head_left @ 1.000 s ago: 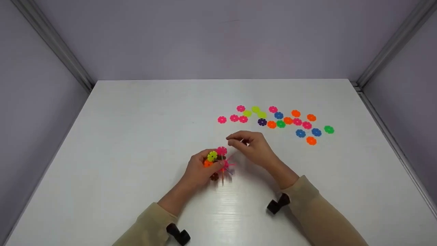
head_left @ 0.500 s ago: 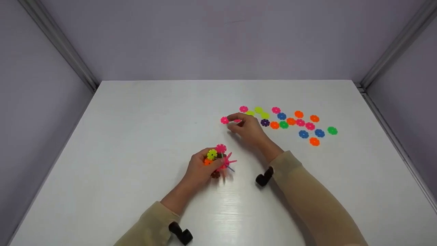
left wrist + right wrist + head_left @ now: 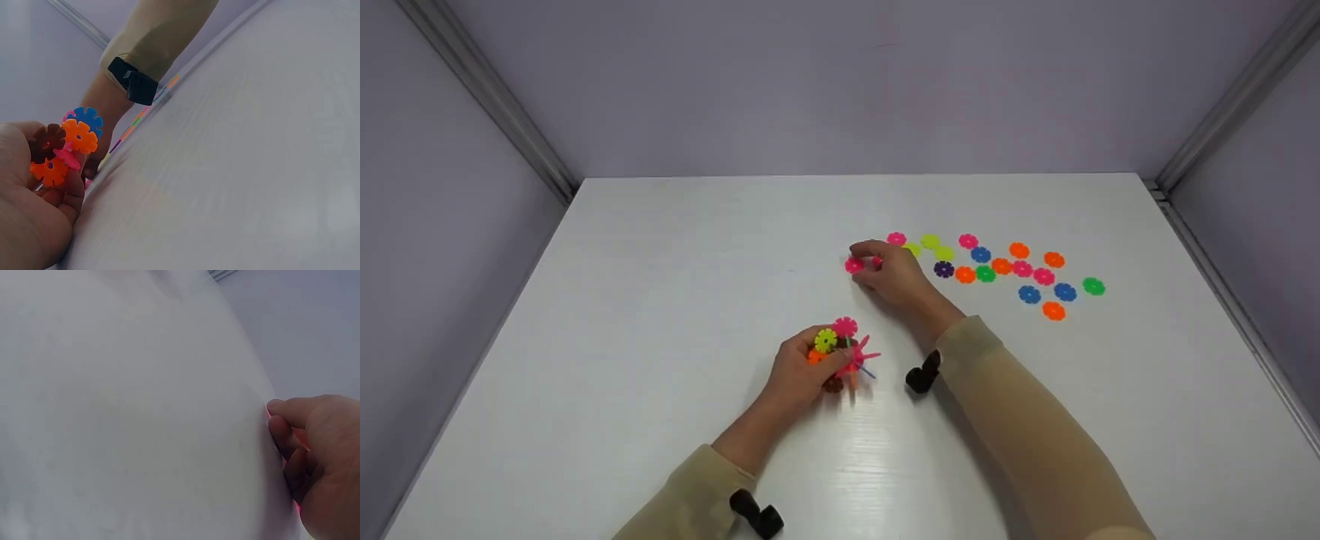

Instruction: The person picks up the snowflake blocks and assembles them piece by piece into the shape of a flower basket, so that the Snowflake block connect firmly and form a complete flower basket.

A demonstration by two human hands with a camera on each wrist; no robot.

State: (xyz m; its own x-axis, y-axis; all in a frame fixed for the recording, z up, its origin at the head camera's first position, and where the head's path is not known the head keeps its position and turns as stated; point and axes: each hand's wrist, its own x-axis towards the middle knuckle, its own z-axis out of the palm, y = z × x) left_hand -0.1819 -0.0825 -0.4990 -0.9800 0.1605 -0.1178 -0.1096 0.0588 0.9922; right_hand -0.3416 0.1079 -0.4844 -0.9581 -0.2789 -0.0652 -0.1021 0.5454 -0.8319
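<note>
Head view: left hand (image 3: 795, 369) clamped on one cluster of joined flower discs (image 3: 854, 361), near mid-tabletop (image 3: 675, 300). One yellow face and one pink face clear on it, orange and brown part-covered. Left wrist view shows two orange faces, one brown, one blue; pink bits between, count unclear.

Right hand (image 3: 896, 276) farther forward, thumb and forefinger apart, one at either side of one pink disc (image 3: 853, 265). Whether they grip it, cannot tell. A second pink disc (image 3: 877, 262) shows in the gap of the hand, partly hidden.

Loose discs, clear of the fingers, scattered flat toward the right: four pink (image 3: 968, 241), three yellow (image 3: 930, 241), three blue (image 3: 1030, 294), five orange (image 3: 1054, 310), two green (image 3: 1094, 286), one purple (image 3: 943, 269). Eighteen counted. Two tan sleeves (image 3: 1020, 420), one black device (image 3: 756, 514) at each cuff.
</note>
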